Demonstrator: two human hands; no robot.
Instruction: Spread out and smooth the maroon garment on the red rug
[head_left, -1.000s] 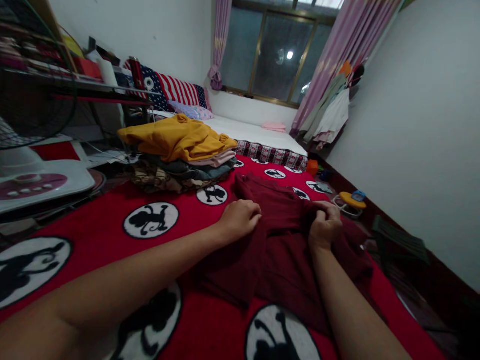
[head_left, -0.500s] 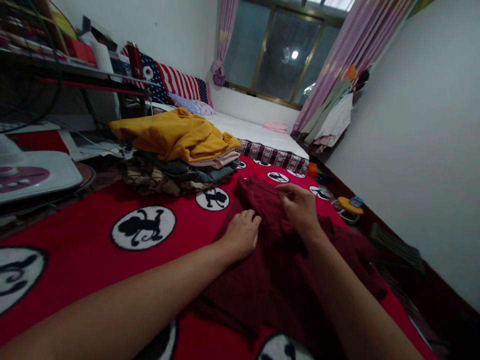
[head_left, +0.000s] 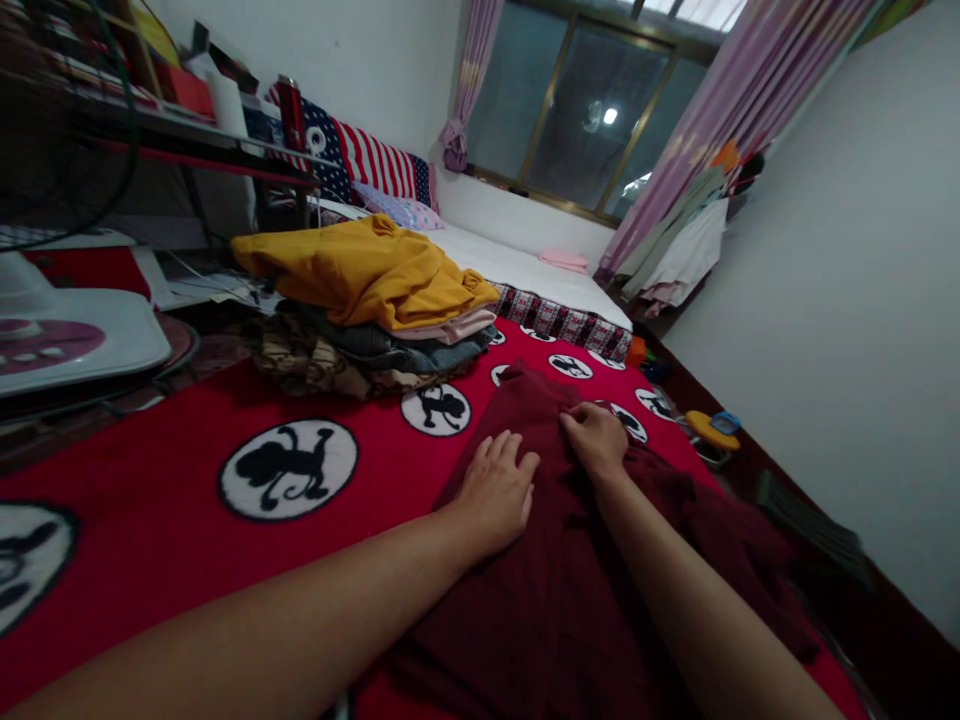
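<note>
A dark red garment (head_left: 540,590) lies spread over a bright red blanket (head_left: 180,450) printed with white circles and black monkey figures. My left hand (head_left: 496,495) rests flat on the garment's left part, fingers stretched out and slightly spread. Close by on the right, my right hand (head_left: 596,437) pinches the garment near its far edge, thumb against curled fingers. Part of the garment trails to the right beneath my right forearm. Beyond my left hand stands a pile of folded clothes, with a mustard yellow garment (head_left: 367,270) on top and denim and patterned cloth below.
Behind the blanket is a white-covered bed (head_left: 480,250) with pillows, below a window. A cluttered desk (head_left: 217,145) and a white appliance (head_left: 90,335) stand at the left. A yellow stool (head_left: 711,430) is by the right wall, near hanging clothes (head_left: 686,255).
The bunched far part of the garment now lies flatter. My left hand has opened out flat on it, and my right hand has lowered onto the cloth. The view has shifted slightly.
</note>
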